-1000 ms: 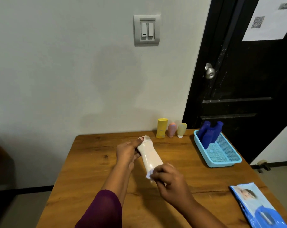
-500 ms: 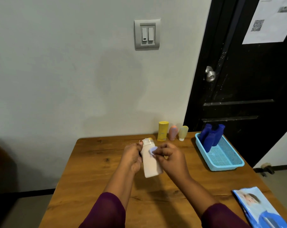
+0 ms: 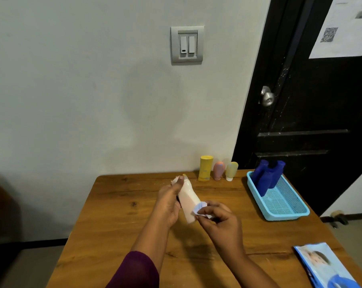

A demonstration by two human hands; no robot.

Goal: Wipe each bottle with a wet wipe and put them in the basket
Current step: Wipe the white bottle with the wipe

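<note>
One white bottle [image 3: 188, 201], three coloured bottles [image 3: 205, 168] [image 3: 218, 171] [image 3: 231, 170], two or three blue bottles [image 3: 266, 181], one basket [image 3: 286, 216], one wipe [image 3: 200, 209], one wipe pack [image 3: 323, 265].

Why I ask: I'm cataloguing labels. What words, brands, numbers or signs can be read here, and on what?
No text is legible enough to quote.
Paper sheet on the door: QR code and print, too blurred.
Wipe pack: a picture, no readable words.
Yellow bottle: small mark near its base, too blurred.
White bottle in the left hand: no label shows.
Wet wipe in the right hand: no print shows.
Switch plate: nothing legible.
</note>
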